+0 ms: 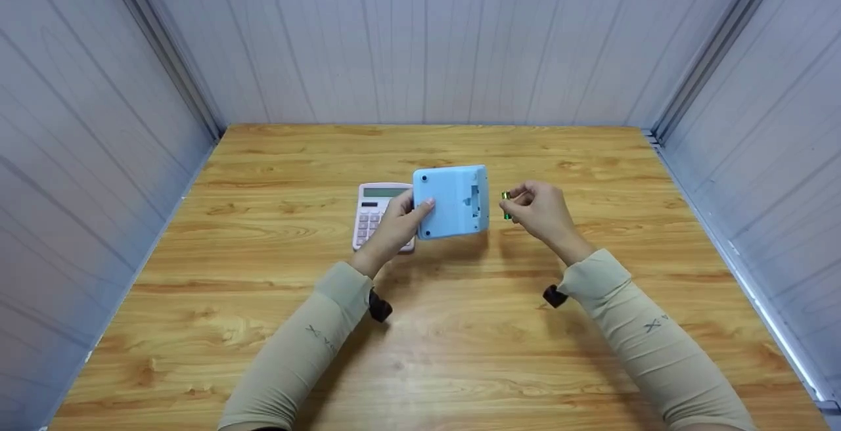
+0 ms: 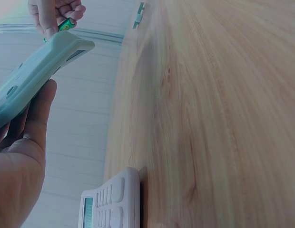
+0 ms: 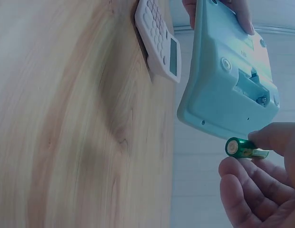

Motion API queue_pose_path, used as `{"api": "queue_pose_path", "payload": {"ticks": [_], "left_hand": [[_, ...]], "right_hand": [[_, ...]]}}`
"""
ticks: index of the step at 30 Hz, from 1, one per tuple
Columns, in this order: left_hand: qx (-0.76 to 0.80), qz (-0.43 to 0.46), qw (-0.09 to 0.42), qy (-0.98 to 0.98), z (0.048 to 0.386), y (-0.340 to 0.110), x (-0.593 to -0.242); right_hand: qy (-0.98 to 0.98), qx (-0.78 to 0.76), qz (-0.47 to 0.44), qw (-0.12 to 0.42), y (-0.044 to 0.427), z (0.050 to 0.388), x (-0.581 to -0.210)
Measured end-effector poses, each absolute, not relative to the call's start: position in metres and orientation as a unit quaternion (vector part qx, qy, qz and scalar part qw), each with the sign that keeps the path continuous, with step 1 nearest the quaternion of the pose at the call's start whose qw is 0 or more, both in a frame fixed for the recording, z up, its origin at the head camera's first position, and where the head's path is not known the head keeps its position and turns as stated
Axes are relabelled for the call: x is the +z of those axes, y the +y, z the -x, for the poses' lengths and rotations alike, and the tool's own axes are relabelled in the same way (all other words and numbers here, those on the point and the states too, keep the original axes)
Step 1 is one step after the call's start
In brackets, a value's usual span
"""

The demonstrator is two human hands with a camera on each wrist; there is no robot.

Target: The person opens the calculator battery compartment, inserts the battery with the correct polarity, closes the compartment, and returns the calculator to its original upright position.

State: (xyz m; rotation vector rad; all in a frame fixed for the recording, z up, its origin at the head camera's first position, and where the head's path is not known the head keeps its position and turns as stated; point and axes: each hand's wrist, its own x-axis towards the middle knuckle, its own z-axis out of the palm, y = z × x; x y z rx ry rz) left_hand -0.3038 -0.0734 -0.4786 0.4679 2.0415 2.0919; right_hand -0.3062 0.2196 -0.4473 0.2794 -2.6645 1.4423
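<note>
A light blue calculator (image 1: 453,204) is held up off the table, its back turned to the head camera. My left hand (image 1: 397,224) grips its left edge, thumb across the back. The battery compartment (image 3: 253,87) lies uncovered, with a metal contact showing inside. To the right, apart from the calculator, my right hand (image 1: 540,214) pinches a green battery (image 3: 245,148) between thumb and fingers. One flat end of the battery faces the right wrist camera. A pink calculator (image 1: 369,221) lies face up on the table, partly hidden behind my left hand and the blue calculator.
The wood-grain table (image 1: 460,352) is enclosed by pale panel walls (image 1: 394,37) at the back and both sides. Dark wrist devices (image 1: 555,296) hang below both sleeves. In the left wrist view, a small greenish piece (image 2: 138,15) shows near the table's far edge.
</note>
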Motion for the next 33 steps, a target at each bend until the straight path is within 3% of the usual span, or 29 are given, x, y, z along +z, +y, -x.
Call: {"api": "queue_pose_path", "payload": {"ticks": [33], "left_hand": [[0.7,-0.162,0.087,0.69,0.303,-0.065,-0.479]], "right_hand": [[-0.78,0.604,-0.125,0.105,0.192,0.292,-0.446]]}}
